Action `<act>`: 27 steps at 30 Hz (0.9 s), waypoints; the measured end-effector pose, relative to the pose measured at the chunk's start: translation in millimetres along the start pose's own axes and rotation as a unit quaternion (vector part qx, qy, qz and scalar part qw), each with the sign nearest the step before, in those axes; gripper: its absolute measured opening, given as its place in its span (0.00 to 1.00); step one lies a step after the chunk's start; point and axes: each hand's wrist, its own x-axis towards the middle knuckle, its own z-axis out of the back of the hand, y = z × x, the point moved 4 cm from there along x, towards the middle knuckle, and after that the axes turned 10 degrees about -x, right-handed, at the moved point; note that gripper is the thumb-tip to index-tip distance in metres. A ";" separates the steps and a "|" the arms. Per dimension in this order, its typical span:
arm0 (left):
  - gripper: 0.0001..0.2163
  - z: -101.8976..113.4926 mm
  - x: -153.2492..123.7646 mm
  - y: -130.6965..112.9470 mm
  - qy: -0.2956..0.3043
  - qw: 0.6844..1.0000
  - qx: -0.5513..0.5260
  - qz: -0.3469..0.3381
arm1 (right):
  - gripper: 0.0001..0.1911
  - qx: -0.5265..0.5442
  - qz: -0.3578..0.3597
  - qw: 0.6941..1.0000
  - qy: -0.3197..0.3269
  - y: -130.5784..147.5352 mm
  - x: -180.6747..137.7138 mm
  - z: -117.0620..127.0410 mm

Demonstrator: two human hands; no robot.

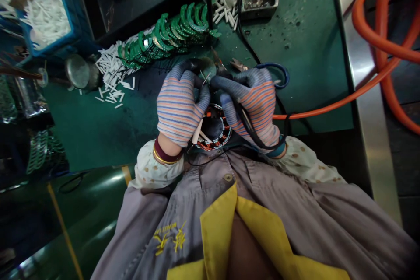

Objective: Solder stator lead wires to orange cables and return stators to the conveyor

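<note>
Both work gloves show blue-and-orange stripes and grey fingers.

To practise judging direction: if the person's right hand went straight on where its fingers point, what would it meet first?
Probably the thin pin at the left hand's fingertips; depth is unclear.

The only view looks from the person's head, forward and steeply down, close over the gloved left hand and right hand, the counter beyond, and the person's jacket below.
</note>
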 end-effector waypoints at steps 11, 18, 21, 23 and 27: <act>0.09 11.4 4.9 15.6 0.036 0.997 -0.070 0.026 | 0.26 -0.047 -0.007 0.997 0.067 2.0 5.5 -10.4; 0.10 7.3 5.8 16.5 0.027 0.997 -0.070 0.034 | 0.21 -0.043 -0.016 0.999 -0.001 4.5 7.8 -9.7; 0.12 6.3 11.7 19.2 0.037 0.997 -0.060 0.033 | 0.26 0.021 0.010 0.983 -0.183 2.7 -6.2 1.8; 0.10 10.2 17.6 18.9 0.053 0.997 -0.046 0.028 | 0.27 0.085 0.039 0.967 -0.235 -0.2 -19.5 8.9; 0.09 21.5 30.6 15.7 0.107 0.993 -0.032 0.034 | 0.27 0.126 0.083 0.980 -0.131 -5.7 -37.5 13.3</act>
